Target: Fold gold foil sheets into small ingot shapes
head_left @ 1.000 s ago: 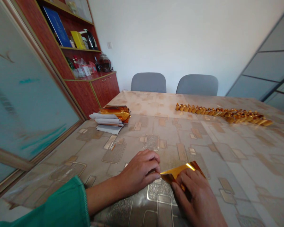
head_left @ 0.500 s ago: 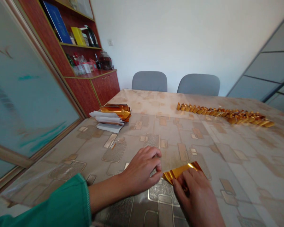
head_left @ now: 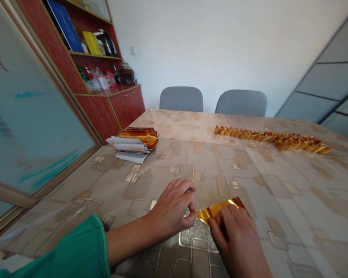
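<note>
Here, patterned tablecloth [head_left: 208,173], grey chairs [head_left: 181,99] beyond; right grip [head_left: 239,237] holding gold foil [head_left: 215,209]; left grip [head_left: 175,204], hold unclear.

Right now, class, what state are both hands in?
Left hand: curled at the gold foil; whether gripping, cannot tell.
Right hand: closed, holding the gold foil.

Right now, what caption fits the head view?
Right hand on gold foil, left hand at its tip, gold pieces beyond.
</note>
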Available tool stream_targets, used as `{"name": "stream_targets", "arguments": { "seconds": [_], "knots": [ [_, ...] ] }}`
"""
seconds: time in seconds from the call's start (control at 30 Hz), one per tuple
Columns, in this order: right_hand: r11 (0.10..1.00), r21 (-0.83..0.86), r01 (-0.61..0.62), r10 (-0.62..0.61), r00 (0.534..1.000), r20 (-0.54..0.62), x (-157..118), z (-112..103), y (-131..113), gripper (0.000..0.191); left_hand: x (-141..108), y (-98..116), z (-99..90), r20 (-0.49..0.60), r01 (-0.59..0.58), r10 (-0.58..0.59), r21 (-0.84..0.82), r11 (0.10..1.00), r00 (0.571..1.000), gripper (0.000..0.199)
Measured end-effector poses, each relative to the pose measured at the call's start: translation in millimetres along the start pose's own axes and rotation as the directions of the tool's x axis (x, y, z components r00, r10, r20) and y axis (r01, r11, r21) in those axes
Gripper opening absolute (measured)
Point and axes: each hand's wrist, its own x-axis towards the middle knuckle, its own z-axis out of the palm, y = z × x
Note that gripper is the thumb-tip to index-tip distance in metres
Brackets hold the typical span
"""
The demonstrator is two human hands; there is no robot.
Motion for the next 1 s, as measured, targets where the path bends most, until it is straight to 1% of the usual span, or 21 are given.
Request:
{"name": "stream_targets", "arguments": {
  "seconds": [0.13, 0.2, 0.23, 0.27, 0.3, 0.37, 0.4, 0.43, 0.5, 0.57, 0.73, 0.87, 1.0],
  "knots": [
    [1.0, 0.005, -0.026, 0.026, 1.0, -0.002, 0.3, -0.4, -0.5, 0.032, 1.3, -1.2, -3.1, -0.007, 0.027, -0.027, -0.006, 1.0, 1.0, 0.022],
    [0.999, 0.008, -0.034, 0.034, 0.999, 0.002, -0.2, 0.0, -0.3, 0.032, 0.8, 0.6, -7.6, -0.018, 0.015, -0.014, 0.029, 0.999, 1.0, 0.021],
    [0.999, 0.009, -0.034, 0.034, 0.999, 0.006, -0.6, 0.3, 0.0, 0.031, -0.2, 2.6, -9.8, -0.018, -0.027, 0.028, 0.064, 0.998, 0.999, 0.018],
    [0.999, 0.006, -0.033, 0.033, 0.999, 0.007, -1.0, 0.7, 0.3, 0.031, -1.7, 5.3, -11.4, -0.012, -0.099, 0.101, 0.103, 0.99, 0.995, 0.011],
    [0.999, 0.001, -0.032, 0.032, 0.999, 0.007, -1.4, 1.1, 0.6, 0.03, -3.7, 8.7, -12.1, 0.003, -0.19, 0.191, 0.142, 0.972, 0.982, 0.003],
    [0.999, -0.013, -0.032, 0.032, 0.999, 0.006, -1.7, 1.9, 0.9, 0.029, -8.7, 16.1, -10.7, 0.054, -0.372, 0.368, 0.184, 0.91, 0.928, 0.016],
    [0.999, -0.014, -0.033, 0.033, 0.999, 0.009, -1.6, 2.2, 0.9, 0.029, -11.3, 19.4, -8.8, 0.07, -0.416, 0.41, 0.192, 0.889, 0.909, 0.021],
    [0.999, -0.013, -0.036, 0.036, 0.999, 0.012, -1.5, 2.3, 0.8, 0.029, -13.5, 22.3, -6.7, 0.08, -0.433, 0.426, 0.194, 0.88, 0.901, 0.025],
    [0.999, 0.0, -0.045, 0.045, 0.999, 0.022, -1.4, 2.2, 0.4, 0.028, -16.8, 25.6, -3.3, 0.107, -0.411, 0.397, 0.196, 0.89, 0.912, 0.03],
    [0.998, 0.017, -0.059, 0.058, 0.998, 0.026, -1.9, 2.0, 0.4, 0.028, -18.2, 26.2, -2.8, 0.158, -0.383, 0.356, 0.203, 0.901, 0.921, 0.035],
    [0.992, 0.119, -0.047, 0.042, 0.998, 0.044, -6.4, -0.1, 4.7, 0.028, -17.3, 24.7, -9.1, 0.293, -0.4, 0.329, 0.231, 0.887, 0.898, 0.041],
    [0.978, 0.21, -0.013, -0.003, 0.997, 0.079, -7.9, -6.5, 10.6, 0.023, -16.3, 27.7, -9.7, 0.34, -0.379, 0.287, 0.246, 0.892, 0.895, 0.046],
    [0.972, 0.216, 0.09, -0.114, 0.988, 0.105, -8.6, -9.8, 19.1, 0.016, -16.0, 32.9, -9.8, 0.365, -0.37, 0.265, 0.255, 0.893, 0.892, 0.045]
  ]
}}
